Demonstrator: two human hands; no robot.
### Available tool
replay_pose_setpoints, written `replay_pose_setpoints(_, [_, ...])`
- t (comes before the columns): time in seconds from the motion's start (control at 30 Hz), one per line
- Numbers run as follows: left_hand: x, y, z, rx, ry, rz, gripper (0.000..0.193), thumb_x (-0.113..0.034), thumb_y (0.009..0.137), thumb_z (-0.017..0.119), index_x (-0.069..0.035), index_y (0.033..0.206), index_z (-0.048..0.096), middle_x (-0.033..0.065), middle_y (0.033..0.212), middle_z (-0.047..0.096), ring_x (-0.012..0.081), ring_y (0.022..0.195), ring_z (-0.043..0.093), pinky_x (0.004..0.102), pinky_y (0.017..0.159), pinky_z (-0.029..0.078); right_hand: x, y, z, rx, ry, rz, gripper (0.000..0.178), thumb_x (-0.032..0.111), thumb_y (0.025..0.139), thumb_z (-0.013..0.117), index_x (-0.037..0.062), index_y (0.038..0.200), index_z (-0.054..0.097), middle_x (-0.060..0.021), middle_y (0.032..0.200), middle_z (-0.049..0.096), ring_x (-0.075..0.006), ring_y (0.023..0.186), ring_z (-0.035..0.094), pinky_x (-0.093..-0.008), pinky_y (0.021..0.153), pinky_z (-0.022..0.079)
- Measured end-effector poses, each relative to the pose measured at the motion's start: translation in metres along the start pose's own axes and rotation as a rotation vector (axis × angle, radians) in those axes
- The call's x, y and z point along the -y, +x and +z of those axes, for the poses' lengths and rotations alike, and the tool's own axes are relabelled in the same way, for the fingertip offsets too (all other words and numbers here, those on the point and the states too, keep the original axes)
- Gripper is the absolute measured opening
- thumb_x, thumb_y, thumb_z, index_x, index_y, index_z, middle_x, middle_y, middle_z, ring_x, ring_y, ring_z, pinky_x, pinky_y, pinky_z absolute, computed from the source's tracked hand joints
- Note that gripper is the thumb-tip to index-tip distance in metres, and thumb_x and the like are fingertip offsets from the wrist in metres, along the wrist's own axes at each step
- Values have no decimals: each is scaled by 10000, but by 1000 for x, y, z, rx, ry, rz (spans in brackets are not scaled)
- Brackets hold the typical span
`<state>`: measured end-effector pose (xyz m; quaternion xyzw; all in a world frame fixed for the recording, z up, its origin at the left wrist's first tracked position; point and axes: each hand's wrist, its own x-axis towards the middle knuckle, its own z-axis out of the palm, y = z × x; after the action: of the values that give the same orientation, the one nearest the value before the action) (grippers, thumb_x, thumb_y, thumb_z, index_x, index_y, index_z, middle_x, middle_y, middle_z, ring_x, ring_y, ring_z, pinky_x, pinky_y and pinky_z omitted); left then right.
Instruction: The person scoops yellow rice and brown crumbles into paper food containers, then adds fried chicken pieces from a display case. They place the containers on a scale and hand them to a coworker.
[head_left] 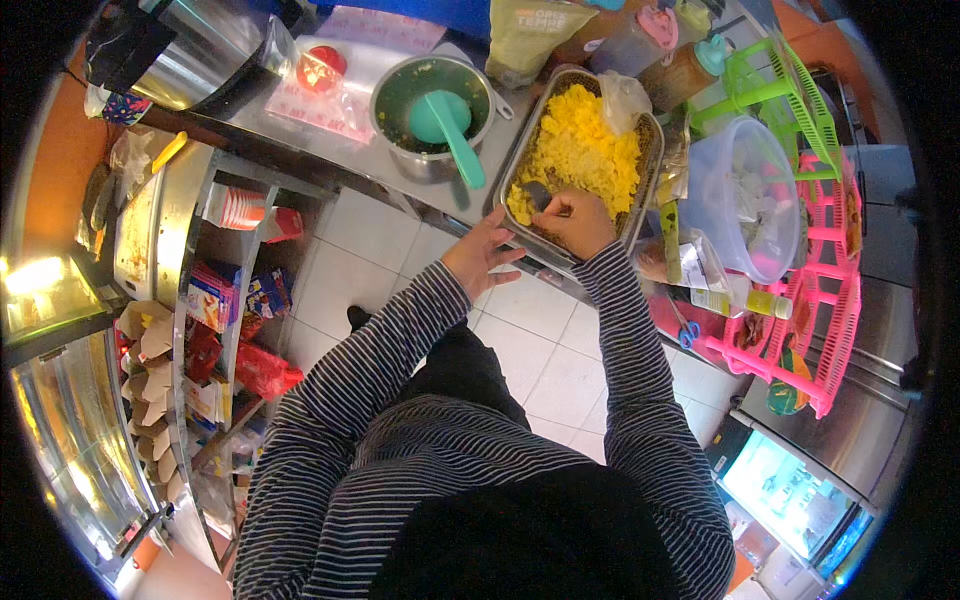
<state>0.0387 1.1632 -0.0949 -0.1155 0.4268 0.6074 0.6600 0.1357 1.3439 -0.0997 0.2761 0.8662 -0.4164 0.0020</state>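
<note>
Gripping a dark spoon [541,196] in the right hand [580,222], pinched tight between curled fingers and thumb, with the tip down in the near left part of the yellow rice [580,150]. Heaped inside a rectangular metal tray [524,140] and topped at the far right by a crumpled clear plastic bag [625,100]. Holding nothing in the left hand [484,258], fingers spread wide just beside the tray's near left corner; impossible to tell whether touching the rim. Flanked on the left by a steel pot [420,165] containing a turquoise scoop [440,118], on the right by a translucent tub [725,190].
</note>
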Motion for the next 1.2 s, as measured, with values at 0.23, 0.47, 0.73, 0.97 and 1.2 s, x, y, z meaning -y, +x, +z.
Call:
replay_pose_setpoints(0.23, [3,-3,2,37,-8,35,692,-283,892,482,-260,1479,118,123,1411,245,286,1187,416,484,981,351,-31,11,-1,137,488,189,254,244,764,727,5,729,649,-31,630,600,-105,594,544,-262,560,426])
replay_pose_setpoints(0.47, [4,-5,9,-50,10,30,641,-416,921,473,-280,1469,169,110,1302,356,279,1110,449,476,963,374,-23,-2,-30,-52,20,156,219,221,756,718,25,734,624,-81,699,599,-168,644,584,-296,585,457])
replay_pose_setpoints(0.73, [-2,5,10,-166,138,61,546,-416,949,400,-229,1444,262,91,1258,420,258,1044,469,454,927,396,20,-23,10,-145,-468,74,205,263,713,657,67,719,596,-171,772,585,-347,762,602,-452,691,491])
replay_pose_setpoints(0.97, [-6,9,6,-146,165,64,535,-414,964,359,-214,1446,246,73,1227,481,226,1014,502,421,896,412,16,9,15,-79,-138,29,245,254,710,723,32,727,623,-121,647,593,-245,685,608,-361,634,471])
replay_pose_setpoints(1.2, [-7,3,3,-110,164,80,540,-381,963,371,-202,1452,229,68,1226,488,205,1008,513,399,875,425,-28,13,-1,202,536,229,143,145,849,646,20,826,580,-46,812,590,-151,777,589,-304,768,493])
